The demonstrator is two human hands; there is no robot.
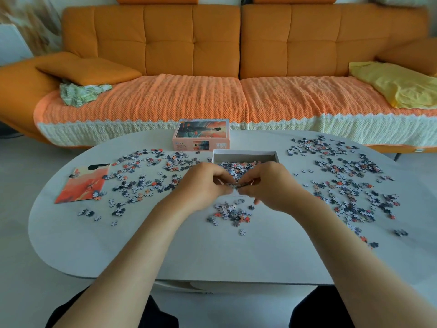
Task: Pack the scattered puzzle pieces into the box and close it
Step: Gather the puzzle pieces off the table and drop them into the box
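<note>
**At the middle of the table, both hands closed on one clutch of pieces**

Over the near side of the open box point(244, 151), the left hand point(203, 183) and the right hand point(269, 185) meet fingertip to fingertip. Both are curled, and they pinch a small clutch of pieces point(236, 185) between them. The hands cover the box's near wall and most of its floor, so whether they touch the rim cannot be told. Past the knuckles, a layer of loose pieces shows inside against the white far wall.

Just behind the box, near the table's far edge, stands the lid point(201, 133), picture side up. Its small print is too fine to read. Between the hands and the table's near edge lies a small heap of pieces point(230, 213), partly shaded by the right wrist.

Toward the left end, a wide scatter of pieces point(146, 171) spreads from the box as far as a printed picture sheet point(82, 183), which lies flat with a few pieces on its corners. A denser scatter point(343, 176) fills the right end and thins out toward the near right edge. The pieces are too small to tell which face is up.

The white table point(189, 252) is oval, and the forearms cross its near edge. Beyond it runs an orange sofa point(189, 43), cut off at both sides of the view, with a yellow cloth point(397, 86) on its right seat.
</note>
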